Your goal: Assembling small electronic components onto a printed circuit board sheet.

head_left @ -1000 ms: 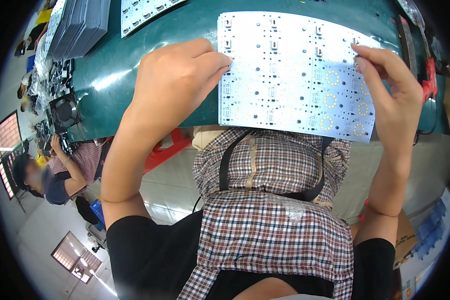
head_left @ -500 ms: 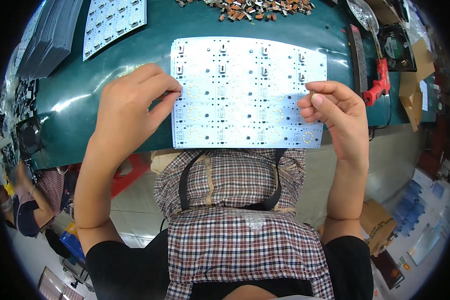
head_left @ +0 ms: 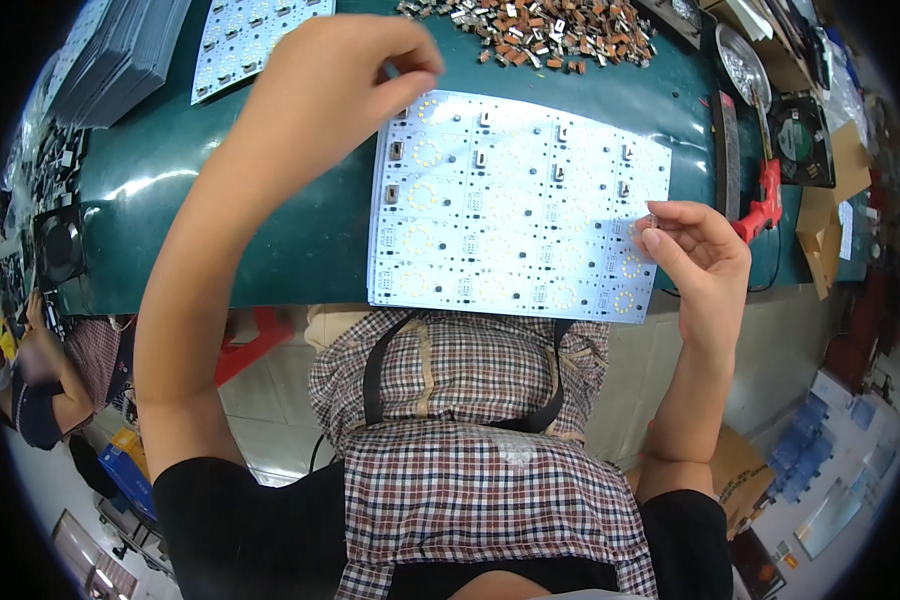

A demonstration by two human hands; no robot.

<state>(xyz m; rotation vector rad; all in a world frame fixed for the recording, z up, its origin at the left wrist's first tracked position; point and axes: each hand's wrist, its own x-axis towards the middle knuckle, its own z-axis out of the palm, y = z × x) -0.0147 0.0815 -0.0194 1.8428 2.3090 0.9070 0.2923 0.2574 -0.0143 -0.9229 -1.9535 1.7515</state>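
While the white circuit panel [head_left: 515, 205] is lying mid-frame on the green worktop [head_left: 270, 200], the left hand [head_left: 335, 85] is hovering pinched shut at its upper-left corner, and the right hand [head_left: 695, 260] is pinching a small component [head_left: 652, 221] at its right edge.

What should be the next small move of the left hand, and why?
Probably lower the left hand to an empty slot on the white board. It hovers pinched above the board's top-left corner, most slots look unfilled, and the right hand is at the right edge.
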